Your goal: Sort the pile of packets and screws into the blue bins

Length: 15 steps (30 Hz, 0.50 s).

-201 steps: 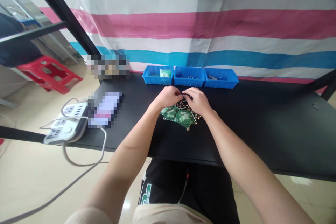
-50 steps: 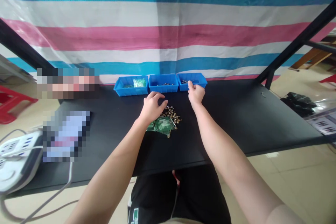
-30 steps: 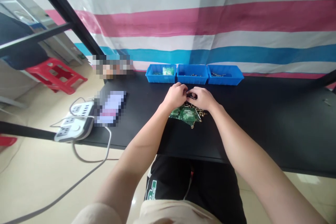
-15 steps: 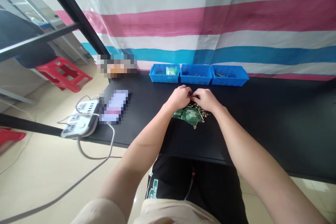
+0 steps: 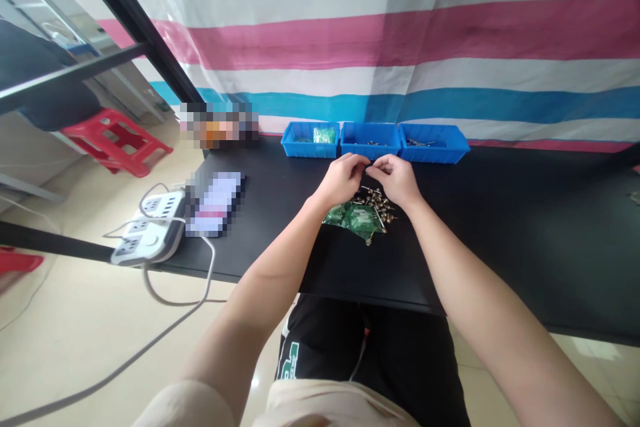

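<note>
My left hand (image 5: 344, 179) and my right hand (image 5: 396, 180) are close together in front of the blue bins, fingertips nearly touching. Each has its fingers pinched; anything between them is too small to make out. Just below lies a pile of small brass-coloured metal parts (image 5: 381, 203) on the black table. Green plastic packets (image 5: 361, 219) rest against the pile, nearer my body. Behind my hands stand the left blue bin (image 5: 300, 149) with a green packet inside, the middle blue bin (image 5: 370, 151) with small parts, and the right blue bin (image 5: 443, 155) with thin metal pieces.
On the table's left lie a blurred phone (image 5: 216, 203) and a white power strip (image 5: 150, 230) with grey cables hanging over the edge. A black frame post (image 5: 135, 20) rises at the left. Beyond it are a red stool (image 5: 117, 143) and part of a person in dark clothing (image 5: 45, 73).
Both hands have moved away from me, off the pile and toward the bins. More of the metal parts shows. The view has shifted slightly.
</note>
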Motion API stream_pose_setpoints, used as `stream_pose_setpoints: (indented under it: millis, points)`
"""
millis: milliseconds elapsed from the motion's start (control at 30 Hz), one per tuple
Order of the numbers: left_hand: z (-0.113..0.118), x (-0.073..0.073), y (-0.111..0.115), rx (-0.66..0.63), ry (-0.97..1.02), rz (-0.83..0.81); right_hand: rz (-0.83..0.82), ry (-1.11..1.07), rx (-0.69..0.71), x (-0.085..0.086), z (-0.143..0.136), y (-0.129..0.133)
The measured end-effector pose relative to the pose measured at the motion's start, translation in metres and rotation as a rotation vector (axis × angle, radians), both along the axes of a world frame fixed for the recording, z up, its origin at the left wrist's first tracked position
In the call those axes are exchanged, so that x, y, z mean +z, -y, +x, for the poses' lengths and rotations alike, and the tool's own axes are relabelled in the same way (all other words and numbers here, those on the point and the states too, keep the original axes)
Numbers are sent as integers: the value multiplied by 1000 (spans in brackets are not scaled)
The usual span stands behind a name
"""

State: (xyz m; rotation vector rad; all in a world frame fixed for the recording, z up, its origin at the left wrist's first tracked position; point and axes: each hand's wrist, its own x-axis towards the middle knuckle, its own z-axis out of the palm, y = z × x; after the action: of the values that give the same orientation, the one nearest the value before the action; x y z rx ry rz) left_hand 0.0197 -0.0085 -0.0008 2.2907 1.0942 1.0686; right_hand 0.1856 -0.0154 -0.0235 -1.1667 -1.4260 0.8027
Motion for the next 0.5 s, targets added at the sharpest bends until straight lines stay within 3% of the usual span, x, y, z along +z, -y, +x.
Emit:
stream_pose_setpoints:
  millis: [167, 500]
  points:
    - [0, 4, 5, -96, -16, 12, -95, -242, 39, 4, -1, -2]
    - [-1, 3, 3, 12, -3, 34, -80, -258, 128, 6, -4, 2]
